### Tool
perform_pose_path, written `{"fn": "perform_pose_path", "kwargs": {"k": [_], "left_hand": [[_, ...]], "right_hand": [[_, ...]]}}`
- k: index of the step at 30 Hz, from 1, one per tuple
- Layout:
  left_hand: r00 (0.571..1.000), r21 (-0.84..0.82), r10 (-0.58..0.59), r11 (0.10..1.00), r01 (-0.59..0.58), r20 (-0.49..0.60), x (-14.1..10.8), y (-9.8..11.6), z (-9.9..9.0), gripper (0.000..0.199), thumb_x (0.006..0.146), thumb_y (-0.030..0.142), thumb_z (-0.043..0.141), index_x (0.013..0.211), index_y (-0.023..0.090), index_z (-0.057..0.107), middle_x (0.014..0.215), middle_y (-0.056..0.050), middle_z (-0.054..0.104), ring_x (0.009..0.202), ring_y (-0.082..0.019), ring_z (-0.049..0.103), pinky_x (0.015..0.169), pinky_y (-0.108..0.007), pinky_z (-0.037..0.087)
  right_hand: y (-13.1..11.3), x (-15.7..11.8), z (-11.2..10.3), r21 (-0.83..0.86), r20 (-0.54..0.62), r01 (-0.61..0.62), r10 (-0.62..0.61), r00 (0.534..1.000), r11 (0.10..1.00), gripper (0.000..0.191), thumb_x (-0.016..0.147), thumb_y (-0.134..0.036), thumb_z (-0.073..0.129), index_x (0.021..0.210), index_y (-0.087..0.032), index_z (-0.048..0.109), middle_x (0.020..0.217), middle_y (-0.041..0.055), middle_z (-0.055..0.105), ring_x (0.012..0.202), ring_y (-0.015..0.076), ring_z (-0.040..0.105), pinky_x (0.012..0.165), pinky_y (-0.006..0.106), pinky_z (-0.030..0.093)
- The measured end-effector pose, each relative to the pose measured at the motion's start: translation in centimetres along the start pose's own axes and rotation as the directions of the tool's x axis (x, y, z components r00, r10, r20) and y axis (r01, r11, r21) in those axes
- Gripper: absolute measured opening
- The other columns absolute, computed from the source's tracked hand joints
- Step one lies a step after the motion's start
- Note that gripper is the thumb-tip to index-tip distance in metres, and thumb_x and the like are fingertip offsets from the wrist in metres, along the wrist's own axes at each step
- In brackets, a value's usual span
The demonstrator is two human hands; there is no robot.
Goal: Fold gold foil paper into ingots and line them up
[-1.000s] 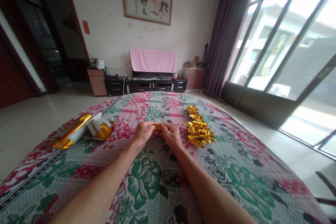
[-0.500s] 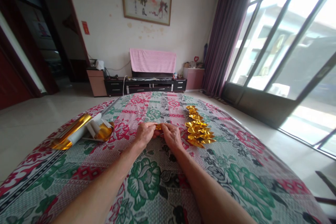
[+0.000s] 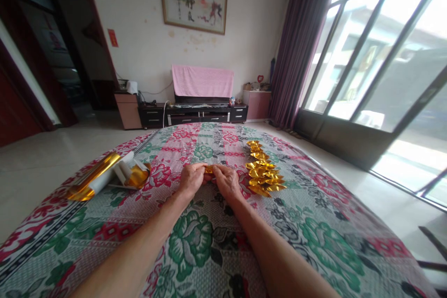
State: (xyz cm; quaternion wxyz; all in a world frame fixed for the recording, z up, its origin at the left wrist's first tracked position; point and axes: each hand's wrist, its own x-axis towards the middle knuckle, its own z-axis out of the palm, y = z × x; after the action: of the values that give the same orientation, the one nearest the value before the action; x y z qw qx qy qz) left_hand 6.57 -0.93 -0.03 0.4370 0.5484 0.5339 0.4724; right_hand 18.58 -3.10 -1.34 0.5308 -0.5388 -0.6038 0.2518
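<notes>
The left hand (image 3: 192, 180) and the right hand (image 3: 226, 182) have their fingers pinched on a small piece of gold paper (image 3: 208, 169), one at each end, so it sits between the two sets of fingertips. Just below the fingers spreads a flowered tablecloth (image 3: 190, 244); whether they touch it I cannot tell. To the right of the fingers lies a row of folded gold shapes (image 3: 264, 171), near the right hand. Well to their left rests a gold roll (image 3: 96, 176).
</notes>
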Motion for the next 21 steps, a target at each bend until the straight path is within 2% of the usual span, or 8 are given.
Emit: {"fn": "perform_pose_path", "kwargs": {"k": [9, 14, 21], "left_hand": [[1.000, 0.075, 0.024, 0.997, -0.024, 0.011, 0.21, -0.63, 0.29, 0.036, 0.077, 0.019, 0.043, 0.104, 0.014, 0.066, 0.061, -0.002, 0.069, 0.055, -0.014, 0.065, 0.048, -0.020, 0.049], [0.996, 0.142, 0.085, 0.987, -0.078, -0.037, 0.67, -0.96, 0.26, 0.036, 0.079, 0.020, 0.041, 0.105, 0.015, 0.066, 0.062, -0.002, 0.070, 0.055, -0.013, 0.065, 0.050, -0.019, 0.050], [0.978, 0.378, 0.207, 0.908, -0.179, -0.035, -0.18, -0.47, 0.14, 0.030, 0.078, 0.020, 0.045, 0.096, 0.018, 0.070, 0.070, -0.002, 0.072, 0.065, -0.013, 0.067, 0.062, -0.018, 0.051]], "right_hand": [[0.35, 0.12, 0.27, 0.010, -0.029, -0.009, 0.009, 1.000, 1.000, 0.041, 0.081, -0.043, 0.041, 0.083, -0.017, 0.072, 0.065, -0.0002, 0.063, 0.064, 0.0151, 0.058, 0.058, 0.021, 0.045], [-0.06, 0.05, 0.10, -0.025, -0.018, -0.018, 0.017, 1.000, 1.000, 0.038, 0.081, -0.041, 0.043, 0.081, -0.016, 0.072, 0.064, 0.0000, 0.064, 0.061, 0.0141, 0.058, 0.057, 0.019, 0.044], [-0.28, 0.04, 0.22, -0.053, -0.076, -0.023, 0.019, 0.997, 0.998, 0.037, 0.080, -0.039, 0.043, 0.077, -0.015, 0.072, 0.058, -0.0003, 0.063, 0.062, 0.0146, 0.058, 0.056, 0.018, 0.043]]}}
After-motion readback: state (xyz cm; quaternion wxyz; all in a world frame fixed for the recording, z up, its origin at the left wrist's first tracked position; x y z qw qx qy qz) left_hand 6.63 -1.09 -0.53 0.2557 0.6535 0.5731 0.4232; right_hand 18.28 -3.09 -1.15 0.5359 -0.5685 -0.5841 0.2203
